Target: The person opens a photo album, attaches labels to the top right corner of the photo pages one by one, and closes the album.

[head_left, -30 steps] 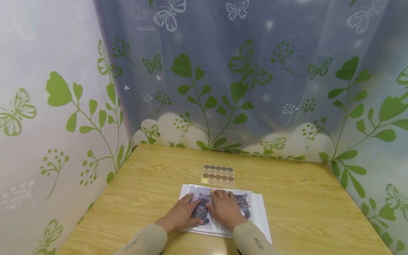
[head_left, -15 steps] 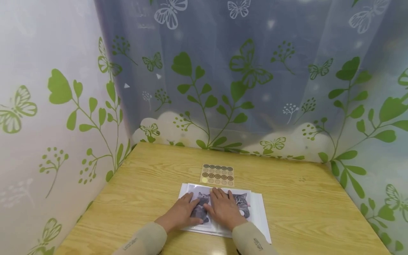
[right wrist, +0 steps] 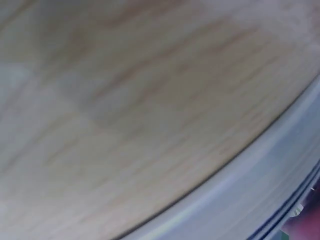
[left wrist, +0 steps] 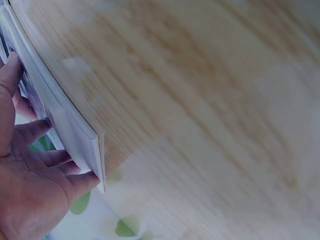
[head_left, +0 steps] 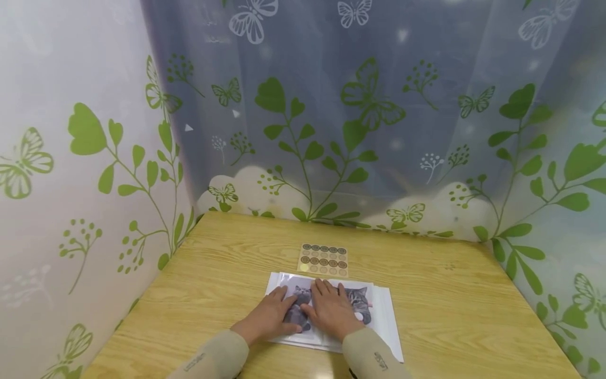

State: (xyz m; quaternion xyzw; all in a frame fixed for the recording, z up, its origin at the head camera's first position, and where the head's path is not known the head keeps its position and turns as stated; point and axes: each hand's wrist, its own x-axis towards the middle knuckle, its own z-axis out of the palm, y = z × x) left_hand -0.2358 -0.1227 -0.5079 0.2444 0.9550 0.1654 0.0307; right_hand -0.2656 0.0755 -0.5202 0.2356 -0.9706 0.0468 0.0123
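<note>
A flat stack of white sheets or sleeves lies on the table with two cat pictures on top. My left hand rests with spread fingers on the left picture of a grey cat, thumb near its lower edge. My right hand lies flat between the two pictures, partly covering the tabby cat picture. In the left wrist view the left hand's fingertips touch the top of the stack near its corner. The right wrist view shows the stack's edge, blurred.
Just beyond the stack lies a sheet of round stickers, with dark and tan rows and one yellow spot. The wooden table is bordered by a curtain printed with leaves and butterflies at the back and both sides.
Both hands stay on the pictures. The right hand and its thumb have shifted very slightly to the left; the stack and the sticker sheet have hardly moved in view.
</note>
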